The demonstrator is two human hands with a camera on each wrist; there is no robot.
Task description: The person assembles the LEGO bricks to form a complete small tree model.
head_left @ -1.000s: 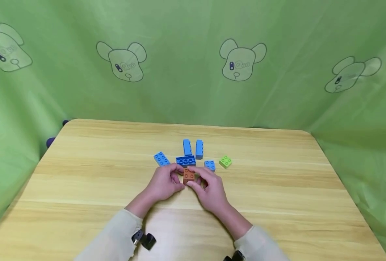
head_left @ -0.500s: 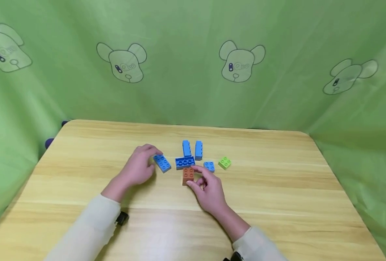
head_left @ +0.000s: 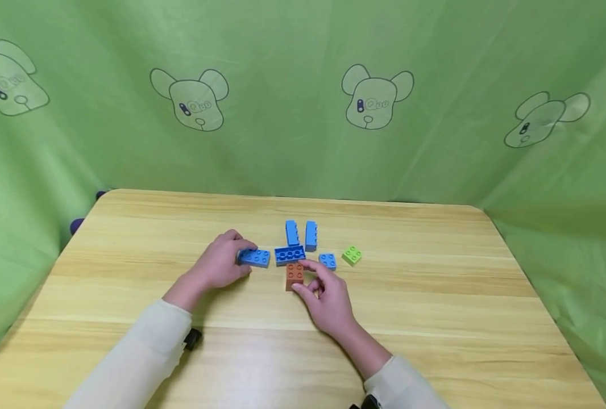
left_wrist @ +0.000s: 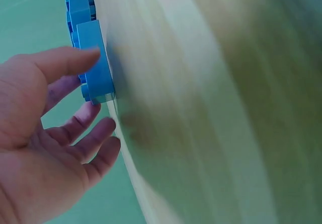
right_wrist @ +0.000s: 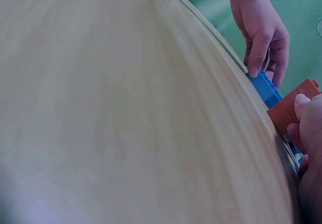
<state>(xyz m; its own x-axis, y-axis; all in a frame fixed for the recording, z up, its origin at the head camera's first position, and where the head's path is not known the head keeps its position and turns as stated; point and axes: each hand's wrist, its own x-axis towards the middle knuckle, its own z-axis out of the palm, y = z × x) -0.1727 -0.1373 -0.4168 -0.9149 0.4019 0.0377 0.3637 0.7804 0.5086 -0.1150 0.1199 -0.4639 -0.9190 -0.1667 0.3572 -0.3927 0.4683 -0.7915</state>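
My left hand (head_left: 220, 262) pinches a long blue toy brick (head_left: 259, 259) at its left end. In the left wrist view, thumb and a finger lie on either side of this blue brick (left_wrist: 98, 65), with the other fingers loosely bent. The studs face up in the head view. My right hand (head_left: 330, 300) grips a stack of orange-brown bricks (head_left: 295, 275) between thumb and index finger. The right wrist view shows a seam across the orange-brown stack (right_wrist: 284, 114), which stands on the table. Between the hands, just behind the stack, a blue brick (head_left: 289, 255) lies with its hollow side showing.
Behind lie two blue bricks (head_left: 292, 233) on their sides. A small blue brick (head_left: 327, 261) is just beyond my right hand, and a lime-green brick (head_left: 352, 255) sits farther right. Green curtains (head_left: 282, 142) hang around the wooden table (head_left: 436, 295).
My left hand has left the orange-brown stack, moved left and taken hold of the long blue brick, which has turned from slanted to nearly level across. The right hand keeps its grip.
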